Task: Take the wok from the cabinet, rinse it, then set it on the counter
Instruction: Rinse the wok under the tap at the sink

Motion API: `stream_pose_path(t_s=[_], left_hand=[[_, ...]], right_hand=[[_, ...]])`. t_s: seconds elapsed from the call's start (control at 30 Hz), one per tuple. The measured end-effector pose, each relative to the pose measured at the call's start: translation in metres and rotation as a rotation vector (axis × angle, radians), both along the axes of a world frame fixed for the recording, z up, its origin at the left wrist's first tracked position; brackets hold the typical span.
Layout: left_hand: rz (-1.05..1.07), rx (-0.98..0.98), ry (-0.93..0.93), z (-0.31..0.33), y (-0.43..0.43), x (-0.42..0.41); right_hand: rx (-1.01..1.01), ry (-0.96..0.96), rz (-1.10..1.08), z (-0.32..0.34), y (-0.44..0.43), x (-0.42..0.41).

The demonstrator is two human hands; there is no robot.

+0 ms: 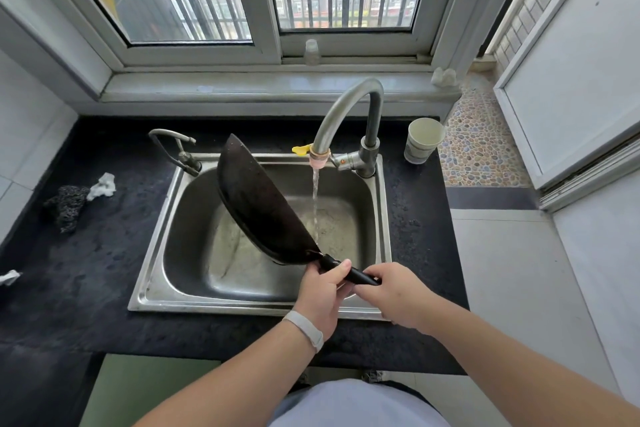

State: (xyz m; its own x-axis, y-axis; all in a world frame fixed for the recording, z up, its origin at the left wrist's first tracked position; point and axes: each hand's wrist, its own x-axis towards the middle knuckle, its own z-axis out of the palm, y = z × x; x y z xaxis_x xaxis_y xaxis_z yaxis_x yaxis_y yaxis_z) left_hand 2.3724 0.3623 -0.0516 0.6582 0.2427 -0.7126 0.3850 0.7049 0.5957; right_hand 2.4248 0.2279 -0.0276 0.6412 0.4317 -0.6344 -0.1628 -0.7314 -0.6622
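Note:
A black wok (258, 204) is held on edge over the steel sink (159, 218), its round bottom facing left and its rim towards the tap. Water runs from the curved tap (346, 111) in a thin stream just right of the wok's rim. My left hand (322, 291) grips the black handle close to the wok's body. My right hand (391, 291) grips the end of the same handle. Both hands sit over the sink's front right corner.
A black counter (86, 253) surrounds the sink. On its left lie a dark scouring pad (67, 206) and crumpled white tissue (102, 185). A small second tap (176, 152) stands at the sink's back left. A paper cup (422, 140) stands at the back right.

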Motion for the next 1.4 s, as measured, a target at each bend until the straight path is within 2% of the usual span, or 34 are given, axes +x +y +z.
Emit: stream_pose_path(t_s=[0.27,0.47,0.57,0.7,0.83,0.9,1.23,1.4], left_hand=[[0.108,-0.203,-0.08,0.011,0.009,0.006],[0.125,-0.17,-0.055,0.011,0.013,0.005],[0.146,-0.13,-0.039,0.012,0.012,0.006],[0.163,-0.072,-0.018,0.014,0.014,0.008],[0.202,-0.072,0.019,0.015,0.016,0.006],[0.196,-0.059,0.048,0.013,0.017,0.002],[0.137,0.017,0.04,0.016,0.022,-0.005],[0.085,0.137,0.024,0.019,0.026,-0.016]], right_hand=[[0.151,0.232,-0.096,0.012,0.007,0.008],[0.188,0.348,-0.106,0.013,0.009,0.011],[0.151,0.302,-0.035,0.013,0.014,0.013],[0.0,0.234,0.115,0.025,0.028,0.025],[-0.187,0.027,0.264,0.038,0.044,0.021],[-0.214,0.002,0.285,0.038,0.048,0.014],[-0.095,0.101,0.137,0.021,0.041,0.007],[0.026,0.2,0.086,0.025,0.042,-0.005]])
